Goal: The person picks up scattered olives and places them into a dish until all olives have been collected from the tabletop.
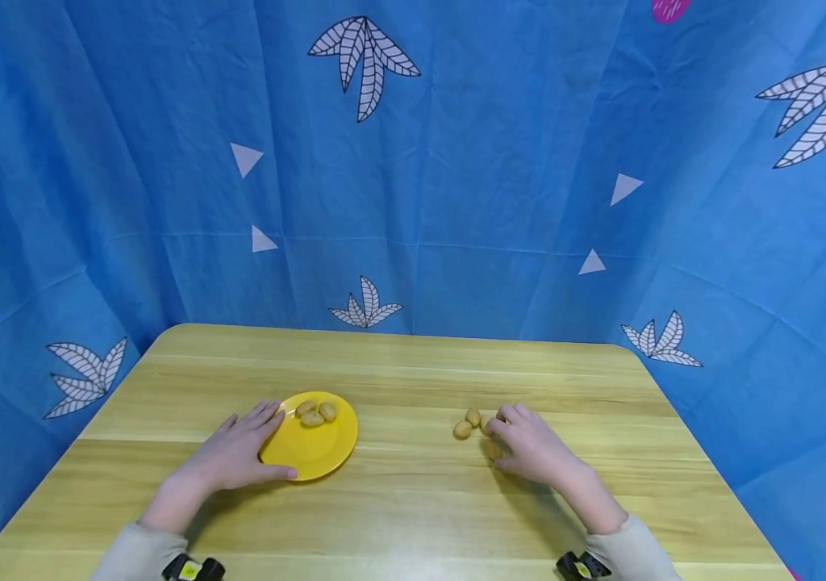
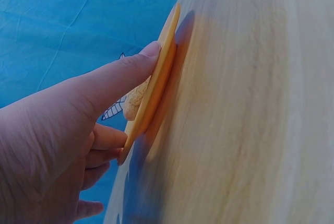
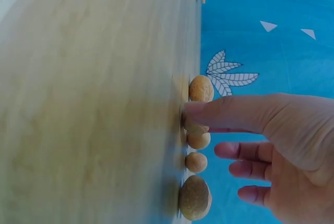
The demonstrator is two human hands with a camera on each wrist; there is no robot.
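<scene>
A yellow plate [image 1: 314,460] bears 3 tan, wrinkled ovals that look like walnuts [image 1: 312,419]. My left hand [image 1: 235,456] rests on the plate's left side, its fingers spread and fairly straight. In the left wrist view its thumb [image 2: 130,70] touches the rim. To the right, my right hand [image 1: 532,445] pinches a walnut [image 3: 195,126] between thumb and index finger, down at the table surface. The index fingertip is mostly hidden behind it. Several loose walnuts [image 1: 462,430] lie close around that hand, some partly covered by its fingers in the head view.
Both hands are over a light wooden table [image 1: 398,516] with rounded far corners. A blue curtain [image 1: 486,169] with leaf and triangle prints hangs behind it and along the sides. Bare wood separates the plate from the loose walnuts.
</scene>
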